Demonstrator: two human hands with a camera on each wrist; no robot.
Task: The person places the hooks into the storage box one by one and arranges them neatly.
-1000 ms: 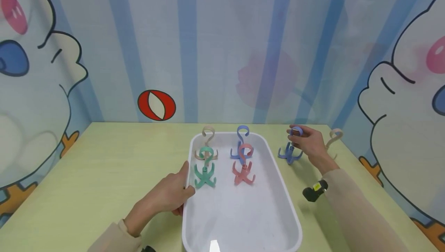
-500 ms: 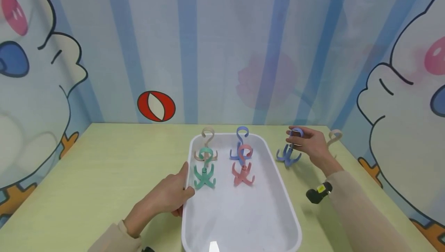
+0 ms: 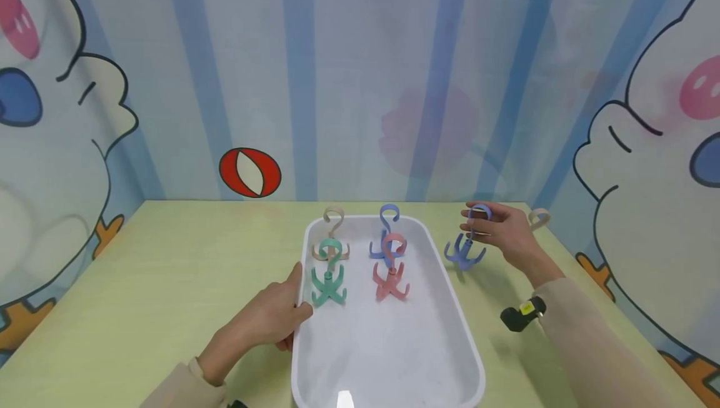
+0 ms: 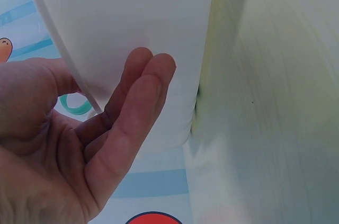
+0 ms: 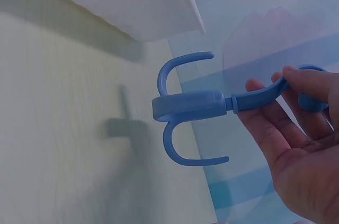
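In the head view a white tray [image 3: 388, 345] holds a beige hook [image 3: 334, 215], a green hook [image 3: 329, 289], a blue hook [image 3: 389, 213] and a pink hook [image 3: 390, 283]. My left hand [image 3: 260, 318] grips the tray's left rim, its thumb over the edge; in the left wrist view the fingers of this hand [image 4: 79, 134] lie along the outer wall. Right of the tray, my right hand [image 3: 506, 233] pinches the curved top of another blue hook [image 3: 464, 254]. The right wrist view shows that blue hook [image 5: 190, 106] held above the table by the right hand [image 5: 307, 144].
A second beige hook [image 3: 539, 217] stands partly hidden behind the right hand at the table's right side. The pale yellow-green table [image 3: 197, 252] ends at a striped curtain [image 3: 349, 83] with cartoon figures on both sides.
The held blue hook has shifted slightly left and nearer the tray, tilting a little. The left hand keeps its grip on the rim. The head view has turned slightly.
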